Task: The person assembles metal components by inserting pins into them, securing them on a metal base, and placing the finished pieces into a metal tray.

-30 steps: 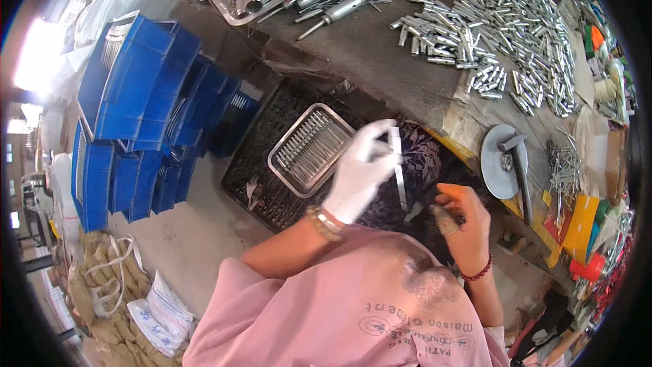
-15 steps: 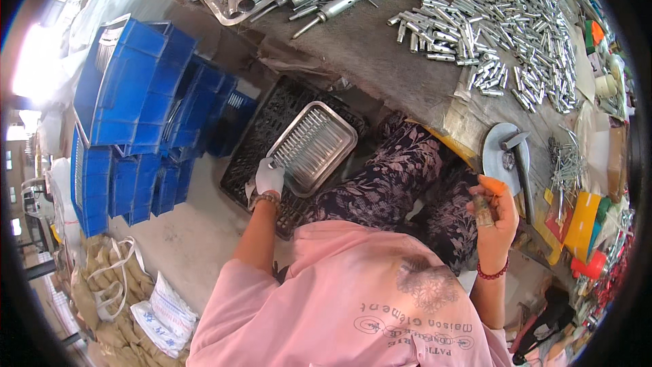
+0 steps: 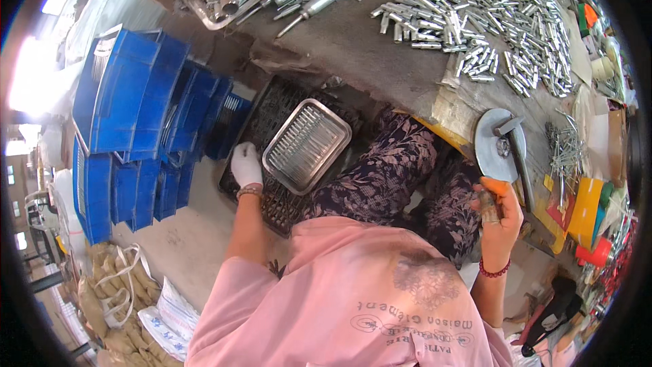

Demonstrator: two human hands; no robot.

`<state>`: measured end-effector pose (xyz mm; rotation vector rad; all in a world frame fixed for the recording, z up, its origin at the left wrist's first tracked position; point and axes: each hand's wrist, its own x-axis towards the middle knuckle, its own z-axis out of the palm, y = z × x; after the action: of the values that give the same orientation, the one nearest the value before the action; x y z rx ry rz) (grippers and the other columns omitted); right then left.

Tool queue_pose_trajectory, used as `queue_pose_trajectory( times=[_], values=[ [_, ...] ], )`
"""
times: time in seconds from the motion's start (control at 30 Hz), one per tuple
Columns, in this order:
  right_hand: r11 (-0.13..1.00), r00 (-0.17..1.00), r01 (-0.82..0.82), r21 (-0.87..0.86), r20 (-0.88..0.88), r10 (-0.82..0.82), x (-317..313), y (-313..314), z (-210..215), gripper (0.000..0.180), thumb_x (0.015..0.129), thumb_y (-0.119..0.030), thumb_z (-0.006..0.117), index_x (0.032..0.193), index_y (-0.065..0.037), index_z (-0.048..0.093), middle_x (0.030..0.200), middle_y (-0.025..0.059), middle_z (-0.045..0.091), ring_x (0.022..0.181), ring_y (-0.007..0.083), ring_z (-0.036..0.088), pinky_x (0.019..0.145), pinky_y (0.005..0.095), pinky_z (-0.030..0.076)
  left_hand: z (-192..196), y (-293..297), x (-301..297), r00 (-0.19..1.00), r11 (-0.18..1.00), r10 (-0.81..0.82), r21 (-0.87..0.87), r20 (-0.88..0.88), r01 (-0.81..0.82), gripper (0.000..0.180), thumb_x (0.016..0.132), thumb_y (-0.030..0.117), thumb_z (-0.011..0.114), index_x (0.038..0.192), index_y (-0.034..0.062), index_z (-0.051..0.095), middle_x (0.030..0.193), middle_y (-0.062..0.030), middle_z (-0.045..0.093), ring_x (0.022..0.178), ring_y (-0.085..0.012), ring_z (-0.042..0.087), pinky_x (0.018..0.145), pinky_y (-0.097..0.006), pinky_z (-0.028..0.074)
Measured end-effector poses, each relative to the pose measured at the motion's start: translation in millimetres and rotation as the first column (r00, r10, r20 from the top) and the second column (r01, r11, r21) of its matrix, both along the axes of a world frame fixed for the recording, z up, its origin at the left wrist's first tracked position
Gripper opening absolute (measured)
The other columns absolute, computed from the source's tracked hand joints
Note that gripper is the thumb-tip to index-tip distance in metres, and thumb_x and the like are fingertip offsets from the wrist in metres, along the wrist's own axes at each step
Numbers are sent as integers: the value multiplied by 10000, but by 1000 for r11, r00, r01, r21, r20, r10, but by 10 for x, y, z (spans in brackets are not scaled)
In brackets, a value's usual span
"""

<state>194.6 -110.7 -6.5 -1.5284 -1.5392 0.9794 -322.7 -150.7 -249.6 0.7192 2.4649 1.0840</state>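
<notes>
My left hand (image 3: 246, 166), in a white glove, rests over the left edge of a black plastic crate (image 3: 277, 208). Its fingers point down and away, so their grip is hidden. Just right of that hand, apart from it, a rectangular metal tray (image 3: 299, 186) with a row of slim metal rods (image 3: 309, 141) sits on the crate. My right hand (image 3: 500, 211) is raised by the bench edge, fingers loosely bent and apart, with nothing visible in it. An orange cover is on one finger and a worn greyish wrap on the thumb. Nearby lies a hammer (image 3: 517, 163) across a round metal disc (image 3: 486, 146).
Blue plastic bins (image 3: 125, 109) stand stacked at left. On the workbench (image 3: 370, 44) lie heaped metal tubes (image 3: 496, 7) and a tray of larger metal parts (image 3: 224, 24). Thin metal pins (image 3: 562, 153) lie at the right. Sacks (image 3: 119, 292) are on the floor at lower left.
My left hand has come off the metal tray's edge and moved left to the crate's edge. The right hand stays nearly in place. The view has shifted slightly.
</notes>
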Motion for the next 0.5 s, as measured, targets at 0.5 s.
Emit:
queue_pose_trajectory(
  times=[0.5],
  values=[
    [991,994,-79,109,88,70,-149,-31,143,325,892,55,742,1197,-48,780,1046,128,746,863,249,731,761,335,573,2334,1850,2618,561,456,-764,350,-319,819,332,973,96,810,1300,89,754,993,-33,750,859,-133,683,793,-302,567]
  ],
)
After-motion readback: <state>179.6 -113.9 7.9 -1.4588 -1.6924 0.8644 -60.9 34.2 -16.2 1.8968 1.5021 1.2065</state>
